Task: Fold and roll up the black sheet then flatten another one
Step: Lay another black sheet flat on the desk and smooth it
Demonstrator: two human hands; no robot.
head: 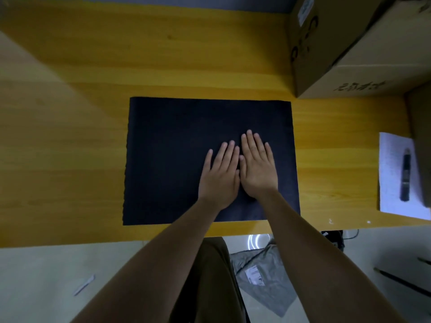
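Left hand (220,176) and right hand (257,167) — fingers extended, palms down, side by side, touching — pressed flat on the black sheet (168,159) lying on the wooden surface (163,54).

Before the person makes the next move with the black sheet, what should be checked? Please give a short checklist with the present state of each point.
1. Black sheet lies flat and unfolded on the table: ok.
2. Left hand and right hand both rest palm-down on the sheet, side by side: ok.
3. Sheet lies fully on the table, near edge just inside the table edge: ok.
4. Free table beside the sheet; cardboard box and the paper with a marker lie apart from it: ok.
5. Wrinkles in the sheet: cannot tell, too dark.
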